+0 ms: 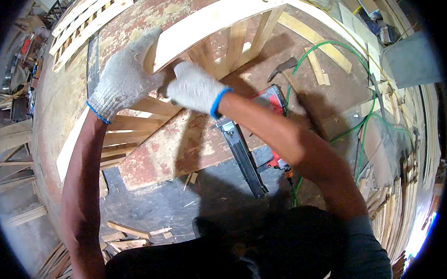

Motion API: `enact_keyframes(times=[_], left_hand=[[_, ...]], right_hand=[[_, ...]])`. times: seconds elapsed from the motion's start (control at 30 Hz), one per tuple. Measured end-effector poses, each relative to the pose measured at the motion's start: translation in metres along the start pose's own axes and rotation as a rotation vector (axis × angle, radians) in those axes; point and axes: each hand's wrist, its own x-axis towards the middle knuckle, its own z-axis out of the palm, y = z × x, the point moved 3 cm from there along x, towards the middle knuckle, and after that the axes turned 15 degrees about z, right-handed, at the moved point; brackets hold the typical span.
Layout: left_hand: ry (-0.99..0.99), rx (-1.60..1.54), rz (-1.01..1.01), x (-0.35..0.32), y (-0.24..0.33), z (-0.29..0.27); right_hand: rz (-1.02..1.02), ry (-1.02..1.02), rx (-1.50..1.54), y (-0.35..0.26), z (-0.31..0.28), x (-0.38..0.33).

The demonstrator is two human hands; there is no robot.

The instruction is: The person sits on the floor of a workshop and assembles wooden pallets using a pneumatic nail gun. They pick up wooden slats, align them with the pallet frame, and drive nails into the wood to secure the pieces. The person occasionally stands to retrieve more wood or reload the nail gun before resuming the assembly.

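A slatted frame of pale wood (213, 25) stands on edge on the worn table, its slats (135, 124) running down from a long board. My left hand (123, 76), in a whitish knit glove with a blue cuff, grips the board between fingers and thumb near the middle. Beside it my right hand (194, 88), gloved the same way, is closed at the inner side of the frame; its fingertips are in shadow and what they hold is hidden. Under my right forearm lies a red and black nail gun (241, 156), apart from both hands.
A hammer (283, 68) and loose wooden strips (319, 40) lie right of the frame. A green hose (362, 58) loops across the right side. Another slatted panel (91, 28) rests at the far left. Offcuts (128, 236) lie near my body; stacked strips (391, 207) stand right.
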Motion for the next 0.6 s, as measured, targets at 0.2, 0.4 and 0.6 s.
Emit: enact_keyframes(times=[0.2,0.4,0.6], left_hand=[[-0.018,-0.065,-0.017,-0.001,0.006,-0.005],[-0.035,-0.108,-0.011,-0.002,0.003,-0.008],[-0.015,-0.159,0.011,-0.003,0.008,-0.01]], right_hand=[[-0.005,-0.046,0.147,0.007,-0.003,0.012],[-0.107,0.003,0.037,0.009,-0.008,0.011],[0.004,-0.006,0.132,0.012,0.001,0.008]])
